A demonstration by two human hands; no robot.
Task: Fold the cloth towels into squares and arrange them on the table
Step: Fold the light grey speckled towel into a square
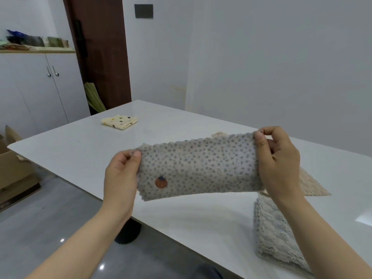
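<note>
A grey dotted towel (198, 168) was held stretched above the table (80, 141), its ends pinched by the left hand (120, 176) and the right hand (278, 160), fingers closed on it.

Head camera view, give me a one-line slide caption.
Both hands, left and right, hold a dotted grey towel above the white table, a folded yellow towel beyond.

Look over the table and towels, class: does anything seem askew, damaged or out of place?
Nothing looks damaged or spilled. The yellow spotted towel lies folded far across the table. The left hand and right hand hold the grey dotted towel in the air. Only the beige towel behind it lies loose and slanted, apparently unfolded.
</note>
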